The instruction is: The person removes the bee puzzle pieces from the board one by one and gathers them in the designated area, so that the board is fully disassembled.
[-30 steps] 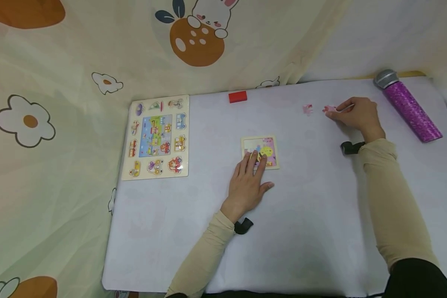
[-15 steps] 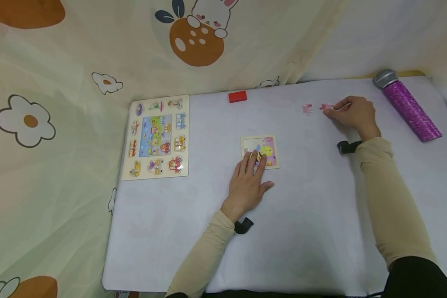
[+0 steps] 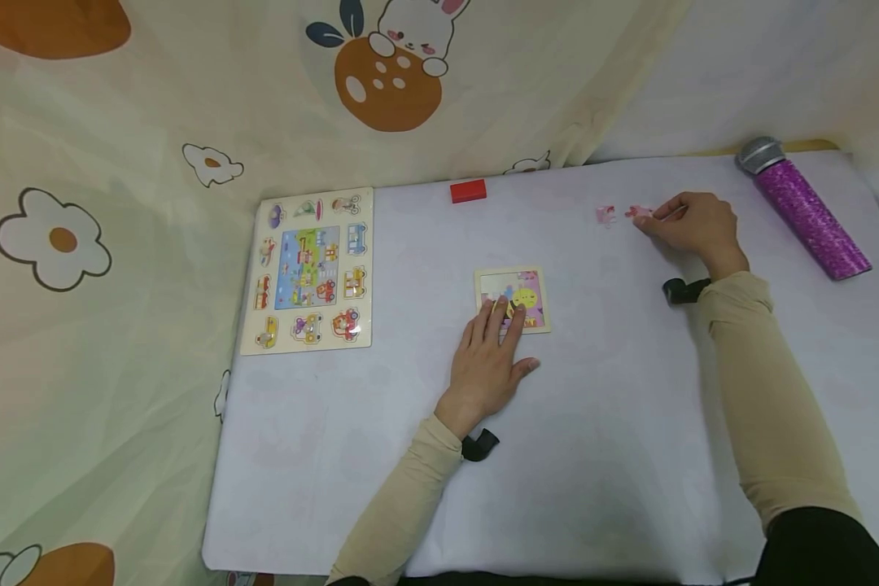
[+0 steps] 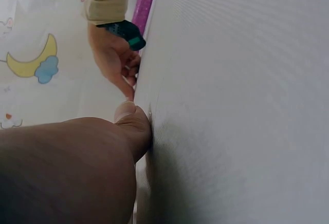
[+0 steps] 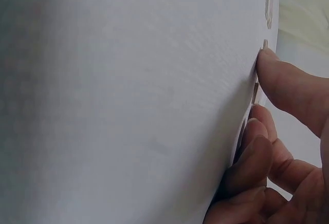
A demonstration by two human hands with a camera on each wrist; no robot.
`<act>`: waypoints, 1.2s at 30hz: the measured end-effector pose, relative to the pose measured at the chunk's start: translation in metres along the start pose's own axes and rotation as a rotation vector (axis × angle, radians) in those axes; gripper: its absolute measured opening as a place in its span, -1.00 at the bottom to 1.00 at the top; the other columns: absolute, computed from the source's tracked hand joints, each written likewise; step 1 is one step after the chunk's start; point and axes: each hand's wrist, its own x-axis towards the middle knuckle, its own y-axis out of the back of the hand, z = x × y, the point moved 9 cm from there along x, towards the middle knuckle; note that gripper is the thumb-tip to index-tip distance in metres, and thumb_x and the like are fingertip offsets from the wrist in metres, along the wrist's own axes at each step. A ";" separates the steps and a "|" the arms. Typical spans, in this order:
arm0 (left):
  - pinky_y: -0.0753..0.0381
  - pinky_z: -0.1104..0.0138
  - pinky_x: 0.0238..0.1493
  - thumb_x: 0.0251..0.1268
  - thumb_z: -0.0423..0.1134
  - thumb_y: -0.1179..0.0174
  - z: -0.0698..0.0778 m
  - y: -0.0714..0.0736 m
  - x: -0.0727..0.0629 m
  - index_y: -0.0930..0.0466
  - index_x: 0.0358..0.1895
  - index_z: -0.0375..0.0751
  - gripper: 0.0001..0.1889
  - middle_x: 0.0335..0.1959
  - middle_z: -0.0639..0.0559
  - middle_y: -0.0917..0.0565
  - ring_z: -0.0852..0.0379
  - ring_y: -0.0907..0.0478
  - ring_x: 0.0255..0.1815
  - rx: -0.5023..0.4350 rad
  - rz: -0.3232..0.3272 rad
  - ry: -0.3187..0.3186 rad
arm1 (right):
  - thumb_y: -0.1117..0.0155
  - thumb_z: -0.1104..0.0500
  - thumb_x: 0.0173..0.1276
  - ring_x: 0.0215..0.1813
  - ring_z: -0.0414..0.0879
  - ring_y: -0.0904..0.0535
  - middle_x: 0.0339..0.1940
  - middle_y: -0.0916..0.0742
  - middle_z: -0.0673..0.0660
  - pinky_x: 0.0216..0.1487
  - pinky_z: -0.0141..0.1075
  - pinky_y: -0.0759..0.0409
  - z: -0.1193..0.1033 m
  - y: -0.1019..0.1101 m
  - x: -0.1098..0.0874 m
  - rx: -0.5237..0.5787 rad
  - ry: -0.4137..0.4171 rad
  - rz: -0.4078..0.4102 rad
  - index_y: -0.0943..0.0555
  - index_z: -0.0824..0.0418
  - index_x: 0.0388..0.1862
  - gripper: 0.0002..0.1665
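Note:
My left hand (image 3: 485,366) lies with its fingers straight on a small square jigsaw puzzle (image 3: 510,278) in a pale wooden frame. A yellow figure on pink shows at the puzzle's right, and its lower left is hidden under the fingers. Farther right, my right hand (image 3: 696,228) pinches a pink-and-red jigsaw piece (image 3: 637,212) between thumb and fingers, low at the tabletop. In the right wrist view, that piece's thin edge (image 5: 255,93) shows between thumb and fingertips. Another pink jigsaw piece (image 3: 605,215) lies just left of it, apart from the hand.
A larger wooden vehicle puzzle board (image 3: 306,342) lies at the table's left. A red block (image 3: 468,191) sits near the back edge. To the right of the right hand is a glittery purple microphone (image 3: 813,220). A patterned curtain (image 3: 264,106) hangs behind the white table (image 3: 579,456).
My right hand has shifted slightly left with the pinched jigsaw piece, closer to the other pink piece. The left hand has stayed on the small puzzle.

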 end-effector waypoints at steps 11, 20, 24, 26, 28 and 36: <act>0.01 0.07 0.73 0.65 0.31 0.11 0.001 0.002 0.001 0.09 0.77 -0.05 -0.15 0.78 -0.15 0.09 -0.14 0.21 0.81 0.006 0.016 -0.003 | -0.32 -0.40 0.40 -0.18 -0.05 -0.50 -0.36 -0.70 -0.02 -0.19 -0.19 -0.40 0.007 0.003 -0.003 0.044 0.001 -0.044 -0.69 0.32 0.06 -0.20; 0.01 0.06 0.73 0.65 0.31 0.10 0.001 0.002 0.000 0.09 0.77 -0.05 -0.14 0.79 -0.17 0.10 -0.15 0.21 0.81 -0.002 0.015 -0.002 | -0.39 -0.20 0.46 -0.31 -0.30 -0.48 -0.44 -0.65 -0.23 -0.30 -0.37 -0.40 -0.027 -0.005 -0.037 0.178 0.098 -0.030 -0.68 0.29 0.04 -0.43; 0.01 0.05 0.73 0.64 0.32 0.10 -0.001 0.000 -0.001 0.10 0.77 -0.05 -0.14 0.79 -0.16 0.11 -0.16 0.22 0.81 -0.009 0.016 0.001 | -0.49 -0.11 0.41 -0.35 -0.36 -0.52 -0.33 -0.77 0.07 -0.29 -0.42 -0.40 -0.069 -0.026 -0.055 0.174 0.257 -0.031 -0.72 0.27 -0.06 -0.54; -0.01 0.04 0.73 0.64 0.32 0.11 -0.001 0.000 -0.001 0.11 0.77 -0.04 -0.14 0.79 -0.16 0.11 -0.16 0.22 0.81 -0.005 0.017 0.002 | -0.52 -0.03 0.40 -0.35 -0.26 -0.55 -0.29 -0.78 0.19 -0.30 -0.41 -0.41 -0.091 -0.039 -0.064 0.168 0.324 -0.045 -0.72 0.27 -0.07 -0.62; -0.01 0.04 0.73 0.64 0.33 0.12 -0.001 -0.001 -0.001 0.12 0.77 -0.02 -0.13 0.79 -0.15 0.12 -0.15 0.23 0.81 0.001 0.015 0.004 | -0.54 0.03 0.38 -0.34 -0.17 -0.56 -0.29 -0.78 0.21 -0.30 -0.40 -0.42 -0.109 -0.050 -0.073 0.162 0.385 -0.060 -0.73 0.26 -0.07 -0.66; -0.03 0.05 0.73 0.64 0.33 0.12 0.000 0.000 -0.001 0.10 0.77 -0.02 -0.14 0.79 -0.15 0.09 -0.15 0.20 0.81 0.021 0.034 -0.006 | -0.58 0.19 0.33 -0.27 0.05 -0.61 -0.28 -0.76 0.22 -0.17 -0.21 -0.52 -0.151 -0.087 -0.090 0.130 0.500 -0.151 -0.75 0.26 0.00 -0.68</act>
